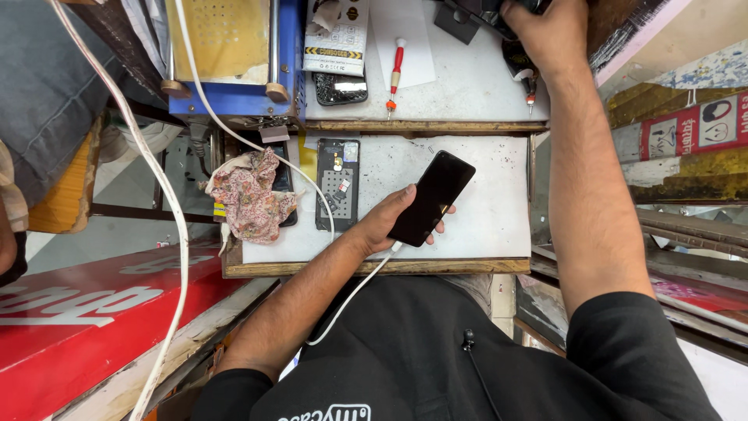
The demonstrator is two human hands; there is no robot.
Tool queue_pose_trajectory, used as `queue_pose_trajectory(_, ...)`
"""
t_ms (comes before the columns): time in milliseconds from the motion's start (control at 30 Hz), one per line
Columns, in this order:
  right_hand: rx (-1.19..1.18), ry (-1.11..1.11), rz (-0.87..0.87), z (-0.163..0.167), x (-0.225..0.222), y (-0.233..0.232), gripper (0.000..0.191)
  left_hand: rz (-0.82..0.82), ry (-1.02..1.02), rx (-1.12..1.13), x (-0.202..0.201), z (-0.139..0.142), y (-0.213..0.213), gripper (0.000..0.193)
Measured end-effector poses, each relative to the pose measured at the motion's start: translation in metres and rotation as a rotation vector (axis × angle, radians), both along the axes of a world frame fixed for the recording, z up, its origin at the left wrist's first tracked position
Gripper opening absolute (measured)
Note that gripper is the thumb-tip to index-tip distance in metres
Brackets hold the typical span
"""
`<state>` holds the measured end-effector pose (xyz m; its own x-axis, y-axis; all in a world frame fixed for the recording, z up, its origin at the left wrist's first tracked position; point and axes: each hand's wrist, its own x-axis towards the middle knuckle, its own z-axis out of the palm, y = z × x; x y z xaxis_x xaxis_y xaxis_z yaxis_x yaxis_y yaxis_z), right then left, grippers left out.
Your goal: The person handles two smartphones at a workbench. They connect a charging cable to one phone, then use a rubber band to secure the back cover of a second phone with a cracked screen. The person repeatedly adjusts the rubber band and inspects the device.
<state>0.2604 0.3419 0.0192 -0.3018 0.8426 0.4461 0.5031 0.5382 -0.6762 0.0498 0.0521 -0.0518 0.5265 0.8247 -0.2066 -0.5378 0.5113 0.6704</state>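
the left hand (388, 222) gripped a black phone (432, 198), fingers curled under its lower end and thumb along its near edge; the phone sat tilted, its dark screen up, its top toward one o'clock, just above the white table (483, 210) near the centre of the view; a white cable (354, 292) ran from the phone's lower end toward seven o'clock, across the black shirt (436, 359); the right hand (545, 31) reached out to twelve o'clock, at the top edge of the view, clenched around a dark object (475, 12) that was partly cut off, so what it was could not be told; at nine o'clock from the phone lay an opened phone body (337, 183), back off and parts showing, flat on the table; further toward nine o'clock a flowered cloth (251, 195) lay bunched at the table's left edge; at eleven o'clock, on the raised shelf (467, 93) behind, a red-handled screwdriver (396, 74) lay well apart from both hands, with another dark phone (340, 88) just to its left; a blue machine (234, 54) stood at the shelf's left end; a second white cable (167, 195) swept down the left side of the view; a red board (86, 312) lay at eight o'clock.
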Motion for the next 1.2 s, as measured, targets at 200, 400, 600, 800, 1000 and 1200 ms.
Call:
queue_pose_trajectory(200, -0.068, -0.041, 0.009, -0.010, 0.015, -0.007, 0.039, -0.002, 0.001, 0.009, 0.001, -0.005, 0.000, 0.081)
queue_pose_trajectory(400, -0.091, -0.110, -0.015, -0.020, 0.024, -0.003, 0.044, 0.002, 0.001, 0.009, 0.001, -0.006, -0.001, 0.082)
queue_pose_trajectory(600, 0.293, -0.400, -0.115, -0.015, 0.002, -0.014, 0.072, 0.001, 0.007, 0.012, 0.001, -0.005, -0.001, 0.082)
queue_pose_trajectory(800, 0.061, -0.507, -0.153, -0.004, -0.006, -0.009, 0.047, 0.006, -0.011, 0.012, 0.000, -0.005, -0.001, 0.080)
queue_pose_trajectory(1000, 0.115, -0.629, -0.163, 0.008, -0.004, 0.002, 0.035, 0.014, -0.010, 0.022, 0.001, -0.006, -0.001, 0.080)
queue_pose_trajectory(1200, -0.203, -0.585, -0.194, 0.010, -0.003, -0.012, 0.034, 0.017, -0.017, 0.002, 0.000, -0.005, 0.000, 0.084)
